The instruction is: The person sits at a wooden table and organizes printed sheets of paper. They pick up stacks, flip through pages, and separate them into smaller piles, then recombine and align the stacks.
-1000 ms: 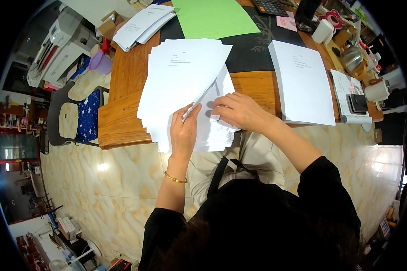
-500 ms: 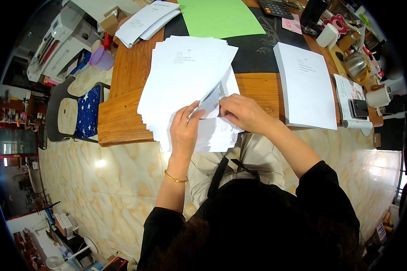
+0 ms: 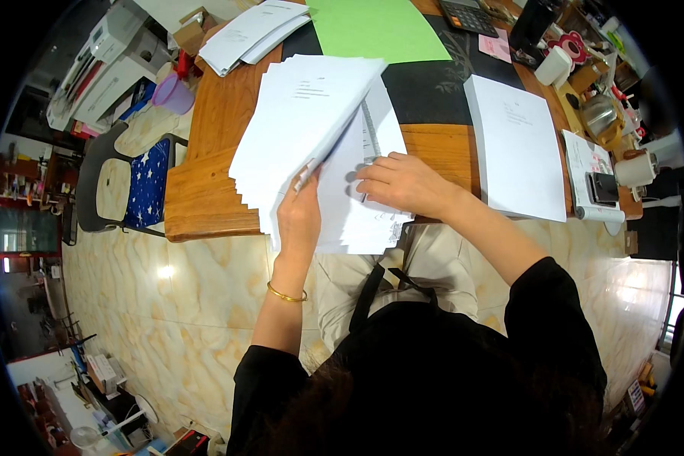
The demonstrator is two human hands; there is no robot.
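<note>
A thick fanned stack of white printed sheets (image 3: 281, 152) lies at the near edge of the wooden table, overhanging it slightly. My left hand (image 3: 300, 209), with a gold bangle on its wrist, is closed on the lifted right-hand part of the sheets, which bends up and leftward. Under that flap, lower pages with printed drawings or text (image 3: 346, 205) are exposed. Over these pages is my right hand (image 3: 403, 184), fingers stretched leftward and slightly bent, casting a shadow on the paper. The undersides of its fingertips are hidden.
A second neat paper stack (image 3: 517, 152) sits to the right, beside a notebook with a dark object (image 3: 604, 186) on it. Farther back are more papers (image 3: 254, 30), a green sheet (image 3: 380, 30) and a calculator (image 3: 467, 17). A chair with a starry cushion (image 3: 147, 182) stands left.
My left hand has gripped the lifted sheets and folded them further left, widening the gap. My right hand has shifted slightly left and its fingers have straightened.
</note>
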